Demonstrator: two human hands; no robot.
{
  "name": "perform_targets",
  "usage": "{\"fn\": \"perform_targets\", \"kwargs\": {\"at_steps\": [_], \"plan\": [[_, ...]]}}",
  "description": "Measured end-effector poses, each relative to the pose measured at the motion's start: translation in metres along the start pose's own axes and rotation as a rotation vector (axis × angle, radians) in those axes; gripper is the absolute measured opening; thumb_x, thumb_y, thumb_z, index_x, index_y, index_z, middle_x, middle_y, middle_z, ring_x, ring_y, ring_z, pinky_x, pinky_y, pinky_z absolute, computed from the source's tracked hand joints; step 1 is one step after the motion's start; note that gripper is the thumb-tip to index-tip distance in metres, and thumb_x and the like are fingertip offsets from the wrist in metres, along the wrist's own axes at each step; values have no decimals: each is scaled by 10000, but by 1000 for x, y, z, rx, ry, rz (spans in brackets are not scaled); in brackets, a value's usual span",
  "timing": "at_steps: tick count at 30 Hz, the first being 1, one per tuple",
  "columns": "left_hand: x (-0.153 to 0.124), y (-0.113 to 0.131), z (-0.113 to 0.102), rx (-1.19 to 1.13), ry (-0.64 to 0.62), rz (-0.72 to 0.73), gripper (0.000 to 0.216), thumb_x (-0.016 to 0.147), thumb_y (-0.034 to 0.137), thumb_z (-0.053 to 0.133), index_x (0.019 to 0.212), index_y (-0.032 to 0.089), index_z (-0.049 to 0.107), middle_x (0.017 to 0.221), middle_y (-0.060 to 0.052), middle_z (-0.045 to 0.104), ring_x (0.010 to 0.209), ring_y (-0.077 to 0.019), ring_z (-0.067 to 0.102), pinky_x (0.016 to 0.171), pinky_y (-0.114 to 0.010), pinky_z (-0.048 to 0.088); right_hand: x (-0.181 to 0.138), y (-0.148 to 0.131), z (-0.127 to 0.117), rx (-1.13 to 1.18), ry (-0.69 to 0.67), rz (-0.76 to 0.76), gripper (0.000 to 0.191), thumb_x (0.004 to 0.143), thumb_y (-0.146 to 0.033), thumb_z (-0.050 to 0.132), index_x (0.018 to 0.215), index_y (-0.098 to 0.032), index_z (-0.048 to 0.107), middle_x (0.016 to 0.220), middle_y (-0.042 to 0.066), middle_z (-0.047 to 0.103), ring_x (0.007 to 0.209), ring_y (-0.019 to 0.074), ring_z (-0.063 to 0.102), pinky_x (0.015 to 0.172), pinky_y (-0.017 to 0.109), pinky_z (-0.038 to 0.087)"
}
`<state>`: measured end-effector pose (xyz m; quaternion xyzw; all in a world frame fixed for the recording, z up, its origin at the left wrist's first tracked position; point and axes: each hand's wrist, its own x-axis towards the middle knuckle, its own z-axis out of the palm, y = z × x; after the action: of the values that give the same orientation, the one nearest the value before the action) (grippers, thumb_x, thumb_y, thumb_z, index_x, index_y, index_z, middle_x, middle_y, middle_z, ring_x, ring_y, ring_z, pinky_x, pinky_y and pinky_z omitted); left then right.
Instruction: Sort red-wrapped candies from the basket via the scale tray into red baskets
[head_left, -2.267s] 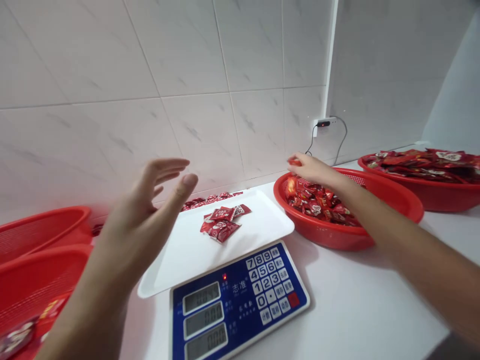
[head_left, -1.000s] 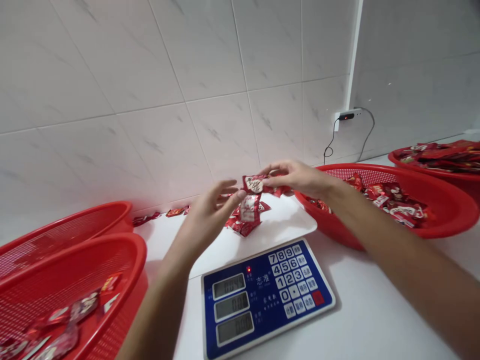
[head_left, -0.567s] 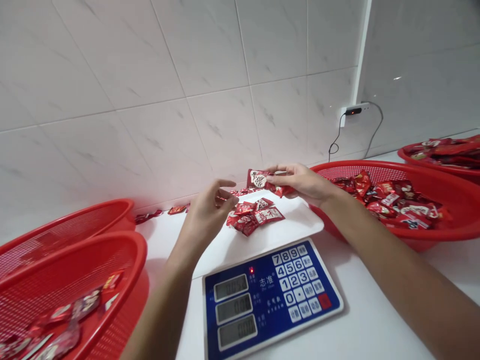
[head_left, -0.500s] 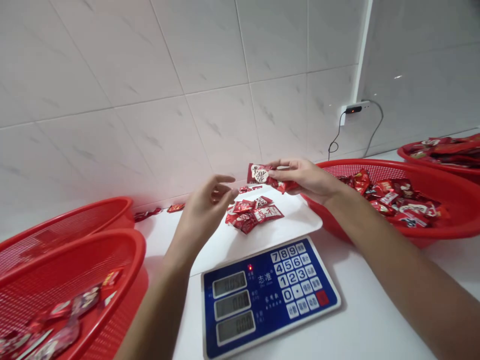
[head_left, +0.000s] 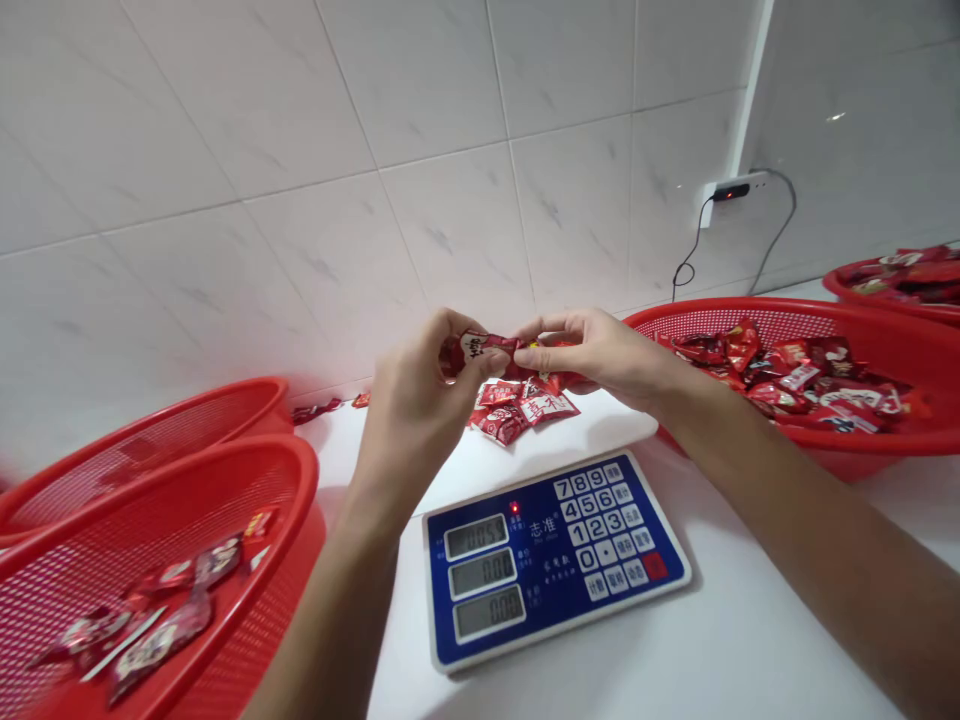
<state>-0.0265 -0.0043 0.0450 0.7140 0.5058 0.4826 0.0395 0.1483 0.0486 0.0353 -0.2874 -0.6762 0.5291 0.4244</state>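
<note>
Both hands meet above the white pan point(head_left: 607, 425) of a blue-faced electronic scale point(head_left: 555, 555). My left hand point(head_left: 420, 400) pinches one end of a red candy packet point(head_left: 480, 347). Holding the other end and more red packets underneath is my right hand point(head_left: 592, 350). A small pile of red packets point(head_left: 525, 410) lies on the pan just below the hands.
A red mesh basket point(head_left: 795, 330) with many red packets stands at the right, another point(head_left: 900, 280) behind it. Two red baskets point(head_left: 172, 500) stand at the left, the nearer holding several packets. Loose packets point(head_left: 322, 408) lie by the tiled wall. A charger and cable point(head_left: 731, 190) hang on the wall.
My left hand has risen from beside the pile and closed on the packet that my right hand holds. Earlier the right hand brought packets over from the right basket.
</note>
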Motion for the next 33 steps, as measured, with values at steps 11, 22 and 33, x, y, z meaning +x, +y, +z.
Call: {"fn": "perform_targets", "kwargs": {"at_steps": [11, 22, 33], "plan": [[7, -25, -4, 264, -5, -33, 128, 813, 316, 678, 789, 216, 601, 808, -31, 714, 710, -194, 661, 605, -295, 467, 3, -1, -12, -86, 103, -8, 125, 849, -198, 656, 935, -167, 742, 858, 60, 713, 506, 51, 467, 400, 188, 274], [2, -6, -9, 154, -151, 19, 90, 847, 314, 662, 838, 225, 674, 900, -17, 731, 865, -187, 674, 747, -296, 507, 2, 0, -13, -98, 79, -42, 132, 869, -214, 635, 957, -178, 727, 889, 62, 718, 546, 60, 511, 412, 175, 302], [-1, 4, -11, 171, -105, 15, 62, 839, 280, 682, 811, 224, 685, 847, 17, 735, 826, -151, 675, 709, -241, 499, 1, -4, -10, -111, 81, 4, 136, 898, -170, 593, 968, -163, 709, 885, 61, 718, 534, 47, 503, 402, 157, 288]]}}
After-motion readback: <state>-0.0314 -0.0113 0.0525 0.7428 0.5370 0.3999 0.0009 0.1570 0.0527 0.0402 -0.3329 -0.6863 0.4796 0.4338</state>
